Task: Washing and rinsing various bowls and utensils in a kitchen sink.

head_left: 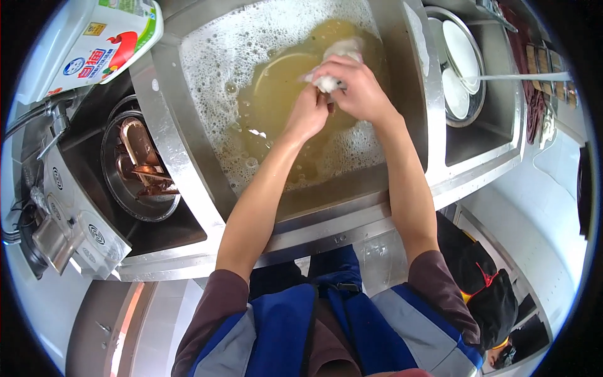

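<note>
Both my arms reach over the middle sink point(416, 113), which holds murky yellowish water with white suds. My right hand point(359, 88) is closed round a wet, bunched white cloth point(329, 83), part of which sticks out beyond the fingers. Right beside it, touching the cloth, my left hand point(308, 114) has its fingers curled in; whatever lies between them is mostly hidden, with only a small dark brown bit showing under the hands. Beneath the water, left of my hands, the pale curved rim of a round dish point(269, 68) shows faintly.
In the left sink, a metal basin point(110, 182) holds several copper-coloured utensils point(139, 146). A large white detergent jug point(94, 53) stands at the far left, near a faucet point(59, 119). In the right sink, white plates point(460, 47) sit in a metal bowl point(480, 94).
</note>
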{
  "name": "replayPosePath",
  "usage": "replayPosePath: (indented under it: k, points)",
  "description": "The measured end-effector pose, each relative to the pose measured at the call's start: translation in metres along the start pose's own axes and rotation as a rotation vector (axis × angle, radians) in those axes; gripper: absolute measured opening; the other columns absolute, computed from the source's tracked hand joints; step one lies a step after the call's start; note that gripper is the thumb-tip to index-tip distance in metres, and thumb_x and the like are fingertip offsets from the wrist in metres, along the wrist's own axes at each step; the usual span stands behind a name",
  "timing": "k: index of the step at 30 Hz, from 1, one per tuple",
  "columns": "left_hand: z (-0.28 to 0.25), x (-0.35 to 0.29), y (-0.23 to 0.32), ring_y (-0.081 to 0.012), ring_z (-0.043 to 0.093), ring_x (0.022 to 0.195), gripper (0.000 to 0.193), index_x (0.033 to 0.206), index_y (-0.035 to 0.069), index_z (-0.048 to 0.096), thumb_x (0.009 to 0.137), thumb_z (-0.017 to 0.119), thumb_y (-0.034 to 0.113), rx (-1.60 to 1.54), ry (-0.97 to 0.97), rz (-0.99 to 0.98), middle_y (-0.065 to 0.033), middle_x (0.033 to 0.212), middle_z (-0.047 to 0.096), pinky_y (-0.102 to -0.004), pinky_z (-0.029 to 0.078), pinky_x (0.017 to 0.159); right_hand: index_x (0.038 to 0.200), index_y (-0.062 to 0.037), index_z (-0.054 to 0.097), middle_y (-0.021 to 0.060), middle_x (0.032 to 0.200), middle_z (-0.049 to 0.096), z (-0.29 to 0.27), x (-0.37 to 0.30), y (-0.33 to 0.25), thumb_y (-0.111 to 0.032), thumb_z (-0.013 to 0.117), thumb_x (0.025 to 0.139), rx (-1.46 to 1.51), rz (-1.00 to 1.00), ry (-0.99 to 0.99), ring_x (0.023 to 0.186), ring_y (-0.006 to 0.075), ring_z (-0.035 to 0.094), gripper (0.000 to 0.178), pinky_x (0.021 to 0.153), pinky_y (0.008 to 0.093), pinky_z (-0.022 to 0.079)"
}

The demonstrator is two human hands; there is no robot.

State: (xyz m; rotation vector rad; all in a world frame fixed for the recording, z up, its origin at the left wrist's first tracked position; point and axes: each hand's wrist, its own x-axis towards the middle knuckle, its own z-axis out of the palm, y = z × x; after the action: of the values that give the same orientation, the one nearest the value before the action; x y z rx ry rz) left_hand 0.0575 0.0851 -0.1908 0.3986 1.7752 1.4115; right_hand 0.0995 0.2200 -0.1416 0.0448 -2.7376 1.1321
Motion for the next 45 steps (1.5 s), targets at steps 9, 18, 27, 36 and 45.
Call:
replayPosePath:
  k: [9, 18, 27, 36, 45]
  points:
    - [0.003, -0.003, 0.014, -0.0121, 0.054, 0.054, 0.022, 0.101, 0.001, 0.047, 0.099, 0.039, 0.021, -0.21, -0.113, -0.154, -0.0084, 0.068, 0.059, -0.0269, 0.04, 0.046, 0.103, -0.0009, 0.062, 0.0077, 0.091, 0.064, -0.011, -0.007, 0.027, -0.004, 0.062, 0.078, 0.567, 0.609, 0.369, 0.083, 0.018, 0.062, 0.025, 0.072, 0.0303, 0.048]
    - [0.003, 0.008, 0.007, -0.0073, 0.039, 0.041, 0.025, 0.099, -0.001, 0.048, 0.097, 0.042, 0.023, -0.285, 0.107, -0.318, -0.0066, 0.063, 0.053, -0.023, 0.027, 0.034, 0.103, 0.0014, 0.06, 0.0085, 0.096, 0.064, -0.013, -0.011, 0.022, -0.027, 0.058, 0.084, 1.018, 0.945, -0.073, 0.09, 0.0165, 0.061, 0.035, 0.076, 0.0305, 0.049]
    - [-0.008, 0.008, -0.011, -0.0147, 0.055, 0.051, 0.015, 0.093, -0.005, 0.052, 0.092, 0.043, 0.007, -0.269, 0.264, -0.257, -0.0112, 0.073, 0.059, -0.0291, 0.038, 0.037, 0.095, -0.0008, 0.063, 0.0063, 0.083, 0.063, -0.021, -0.008, -0.002, -0.011, 0.08, 0.064, 0.524, 0.449, -0.356, 0.077, 0.0122, 0.058, 0.037, 0.073, 0.0288, 0.047]
    - [-0.011, 0.01, 0.001, -0.0113, 0.042, 0.036, 0.025, 0.091, -0.003, 0.05, 0.096, 0.042, 0.02, -0.343, 0.216, -0.326, -0.0071, 0.056, 0.051, -0.0275, 0.028, 0.031, 0.095, -0.0004, 0.06, 0.0077, 0.087, 0.064, -0.011, -0.005, -0.009, -0.01, 0.075, 0.067, 0.415, 0.558, -0.233, 0.081, 0.0151, 0.058, 0.033, 0.072, 0.0298, 0.047]
    - [-0.024, 0.009, 0.003, -0.0071, 0.036, 0.04, 0.019, 0.089, -0.002, 0.05, 0.094, 0.041, 0.014, -0.334, 0.144, -0.335, -0.0044, 0.062, 0.049, -0.0243, 0.023, 0.034, 0.103, 0.0002, 0.052, 0.0049, 0.094, 0.062, 0.001, -0.002, -0.003, -0.018, 0.086, 0.062, 0.39, 0.419, -0.093, 0.083, 0.0103, 0.058, 0.056, 0.073, 0.0281, 0.049]
